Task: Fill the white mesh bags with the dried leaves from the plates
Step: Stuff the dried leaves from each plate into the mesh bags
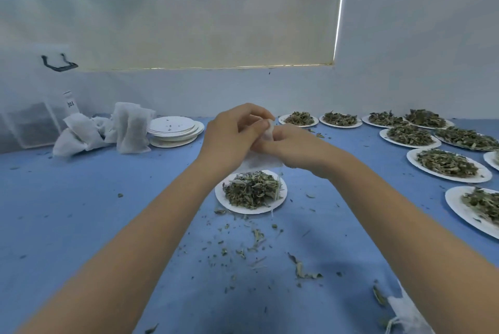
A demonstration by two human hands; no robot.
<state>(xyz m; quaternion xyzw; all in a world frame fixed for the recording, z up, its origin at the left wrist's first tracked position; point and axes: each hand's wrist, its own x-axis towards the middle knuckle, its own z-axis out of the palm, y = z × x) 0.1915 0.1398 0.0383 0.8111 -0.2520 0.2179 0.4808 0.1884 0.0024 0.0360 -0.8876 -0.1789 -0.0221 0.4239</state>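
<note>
Blue tabletop (81,212): left hand (232,131) and right hand (289,144) pinch a white mesh bag (259,163) above a mid-table plate (224,198) of dried leaves (251,193).

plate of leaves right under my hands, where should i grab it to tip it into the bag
Take the plate by its bare white rim on the near side, coming in low from your side with fingers under the edge. The leaves are heaped in the middle, so only the rim is free.
</note>
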